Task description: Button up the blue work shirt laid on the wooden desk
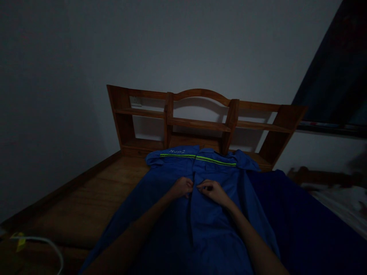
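A blue work jacket (172, 175) lies spread out with its front opening running down the middle. Yellow-green stripes cross its chest, and white lettering shows above the left one. At the left edge of the opening, my left hand (183, 187) is closed, its curled fingers gripping the cloth. My right hand (212, 191) pinches the edge of the right front panel between thumb and fingers. A small gap separates the two hands. Dim light hides the fingertips and any buttons or zip.
The jacket lies on a wooden bed (97, 194) with a shelved headboard (200, 121) against a pale wall. Dark blue cloth (304, 221) spreads to the right. A white cable (56, 248) with a yellow tag curves at the lower left.
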The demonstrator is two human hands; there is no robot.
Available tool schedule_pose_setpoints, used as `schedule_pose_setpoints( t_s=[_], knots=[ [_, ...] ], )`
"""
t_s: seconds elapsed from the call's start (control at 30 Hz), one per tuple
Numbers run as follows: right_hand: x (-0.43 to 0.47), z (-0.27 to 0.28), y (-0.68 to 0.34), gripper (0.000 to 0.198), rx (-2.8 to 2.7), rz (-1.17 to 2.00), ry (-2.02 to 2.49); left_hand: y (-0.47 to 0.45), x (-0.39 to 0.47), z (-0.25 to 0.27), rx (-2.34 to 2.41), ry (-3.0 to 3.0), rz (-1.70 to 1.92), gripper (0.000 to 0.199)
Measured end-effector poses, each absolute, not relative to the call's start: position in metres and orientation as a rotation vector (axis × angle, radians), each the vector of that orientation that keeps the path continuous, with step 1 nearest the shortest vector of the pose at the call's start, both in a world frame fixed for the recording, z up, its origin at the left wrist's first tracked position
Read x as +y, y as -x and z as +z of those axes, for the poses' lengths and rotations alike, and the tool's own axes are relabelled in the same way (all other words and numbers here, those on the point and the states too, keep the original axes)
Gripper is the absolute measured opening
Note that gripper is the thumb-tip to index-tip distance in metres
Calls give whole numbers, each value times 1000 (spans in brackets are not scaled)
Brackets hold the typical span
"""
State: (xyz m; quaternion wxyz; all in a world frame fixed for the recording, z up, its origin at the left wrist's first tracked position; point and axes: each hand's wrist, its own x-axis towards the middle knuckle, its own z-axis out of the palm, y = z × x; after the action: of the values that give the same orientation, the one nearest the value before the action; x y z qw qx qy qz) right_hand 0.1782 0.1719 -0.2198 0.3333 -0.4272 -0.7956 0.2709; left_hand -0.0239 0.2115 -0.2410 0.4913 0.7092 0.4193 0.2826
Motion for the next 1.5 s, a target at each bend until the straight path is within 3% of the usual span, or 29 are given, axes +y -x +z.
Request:
schedule_pose_setpoints(
  t_s=[0.83, 1.2, 1.5],
  knots=[
    [179, -223, -171, 33, -1816, 975, 1194, 16, 201, -235, 1079, -1554, 917, 20],
    [181, -226, -168, 33, -1805, 1075, 1166, 15, 197, -223, 1081, -1247, 850, 20],
    [180, -232, -165, 27, -1893, 866, 1170, 15, 198, -226, 1102, -1217, 858, 43]
  ],
)
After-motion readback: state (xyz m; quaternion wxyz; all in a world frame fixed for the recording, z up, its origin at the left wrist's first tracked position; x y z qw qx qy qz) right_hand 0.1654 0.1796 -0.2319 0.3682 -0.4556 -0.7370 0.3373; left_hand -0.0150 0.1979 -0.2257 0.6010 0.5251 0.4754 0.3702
